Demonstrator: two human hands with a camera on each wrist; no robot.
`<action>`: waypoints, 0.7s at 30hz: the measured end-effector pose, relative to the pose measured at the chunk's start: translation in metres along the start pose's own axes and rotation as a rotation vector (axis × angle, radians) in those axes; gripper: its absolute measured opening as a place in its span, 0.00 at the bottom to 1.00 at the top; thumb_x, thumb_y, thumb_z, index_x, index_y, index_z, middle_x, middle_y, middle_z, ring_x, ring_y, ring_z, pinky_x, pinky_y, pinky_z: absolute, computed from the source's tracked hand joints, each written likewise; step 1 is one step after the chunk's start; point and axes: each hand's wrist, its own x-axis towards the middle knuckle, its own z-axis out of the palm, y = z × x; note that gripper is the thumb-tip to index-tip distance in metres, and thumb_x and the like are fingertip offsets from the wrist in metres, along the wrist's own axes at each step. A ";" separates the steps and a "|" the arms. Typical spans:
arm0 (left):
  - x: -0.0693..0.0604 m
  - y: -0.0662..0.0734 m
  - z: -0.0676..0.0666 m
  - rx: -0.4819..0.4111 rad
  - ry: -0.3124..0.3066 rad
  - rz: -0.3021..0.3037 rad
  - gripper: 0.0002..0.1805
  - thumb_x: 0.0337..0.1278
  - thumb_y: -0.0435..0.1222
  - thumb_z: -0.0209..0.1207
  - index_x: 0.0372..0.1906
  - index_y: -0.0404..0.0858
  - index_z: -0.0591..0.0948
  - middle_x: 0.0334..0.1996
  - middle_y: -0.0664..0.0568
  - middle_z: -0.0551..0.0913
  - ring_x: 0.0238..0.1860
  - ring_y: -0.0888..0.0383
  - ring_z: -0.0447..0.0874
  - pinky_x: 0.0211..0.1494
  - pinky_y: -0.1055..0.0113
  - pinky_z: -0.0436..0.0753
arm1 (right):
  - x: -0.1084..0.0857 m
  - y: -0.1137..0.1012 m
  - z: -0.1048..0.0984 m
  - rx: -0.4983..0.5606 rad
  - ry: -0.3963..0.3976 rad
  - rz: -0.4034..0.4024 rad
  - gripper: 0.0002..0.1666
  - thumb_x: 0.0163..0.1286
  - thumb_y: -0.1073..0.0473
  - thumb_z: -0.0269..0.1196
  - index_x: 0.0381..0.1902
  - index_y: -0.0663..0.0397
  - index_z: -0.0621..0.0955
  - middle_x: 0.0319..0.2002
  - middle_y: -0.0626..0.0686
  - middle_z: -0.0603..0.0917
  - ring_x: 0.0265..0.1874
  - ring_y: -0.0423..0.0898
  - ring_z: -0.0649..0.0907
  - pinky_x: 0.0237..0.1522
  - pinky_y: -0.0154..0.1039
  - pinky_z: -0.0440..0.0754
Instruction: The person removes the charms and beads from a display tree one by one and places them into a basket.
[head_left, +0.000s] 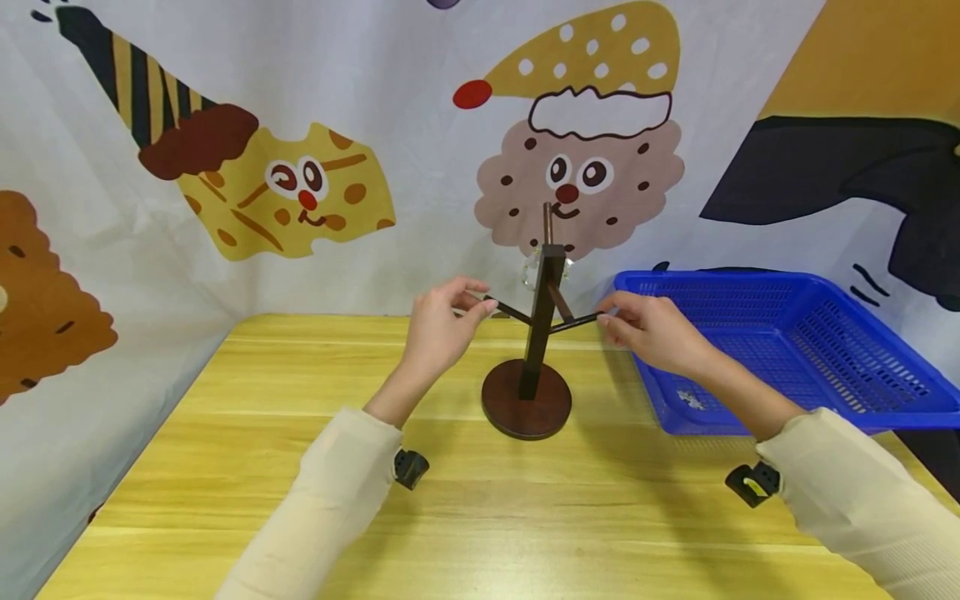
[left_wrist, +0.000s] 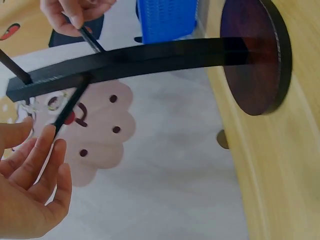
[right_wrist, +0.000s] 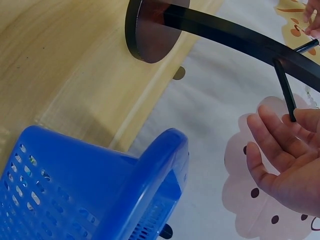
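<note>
A dark brown wooden peg stand with a round base stands upright on the table, with several thin pegs sticking out of its post. My left hand is at the tip of the left peg, thumb and forefinger on either side of it. With thumb and finger, my right hand pinches the end of the right peg. A clear beaded loop hangs behind the post near its top, partly hidden by it.
On the right of the table sits a blue plastic basket, close to my right forearm, with a few small shiny pieces visible at its near left corner. A cartoon-printed cloth hangs behind the wooden table.
</note>
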 end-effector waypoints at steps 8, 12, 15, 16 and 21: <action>-0.009 0.022 0.000 -0.054 0.001 0.080 0.11 0.54 0.38 0.62 0.42 0.37 0.82 0.29 0.51 0.84 0.31 0.59 0.82 0.37 0.68 0.78 | 0.000 0.002 0.000 -0.008 0.002 -0.001 0.06 0.69 0.65 0.53 0.37 0.59 0.78 0.19 0.45 0.77 0.19 0.42 0.74 0.25 0.39 0.72; -0.014 0.036 0.003 -0.063 -0.014 0.159 0.12 0.53 0.38 0.63 0.40 0.37 0.82 0.27 0.51 0.84 0.30 0.60 0.82 0.35 0.70 0.78 | 0.001 0.002 0.001 -0.015 0.003 -0.003 0.06 0.69 0.64 0.53 0.36 0.58 0.78 0.19 0.45 0.77 0.19 0.41 0.74 0.24 0.39 0.71; -0.018 0.046 0.005 -0.070 -0.038 0.189 0.12 0.52 0.39 0.63 0.40 0.37 0.82 0.28 0.52 0.85 0.31 0.62 0.81 0.35 0.71 0.77 | 0.000 0.002 0.001 -0.016 0.000 0.001 0.06 0.69 0.64 0.53 0.36 0.58 0.78 0.19 0.45 0.77 0.18 0.41 0.73 0.24 0.39 0.71; -0.020 0.049 0.005 -0.068 -0.049 0.193 0.12 0.52 0.40 0.63 0.40 0.37 0.82 0.29 0.52 0.85 0.31 0.63 0.81 0.35 0.70 0.77 | 0.000 0.002 0.001 -0.016 -0.002 0.003 0.06 0.69 0.64 0.53 0.37 0.58 0.78 0.19 0.45 0.77 0.18 0.41 0.73 0.24 0.39 0.71; -0.024 0.058 0.008 -0.040 -0.081 0.250 0.12 0.53 0.40 0.63 0.40 0.39 0.81 0.30 0.55 0.84 0.32 0.63 0.80 0.37 0.70 0.77 | 0.000 0.001 0.001 -0.012 -0.010 0.018 0.06 0.69 0.64 0.53 0.37 0.59 0.78 0.19 0.46 0.77 0.19 0.42 0.74 0.24 0.39 0.72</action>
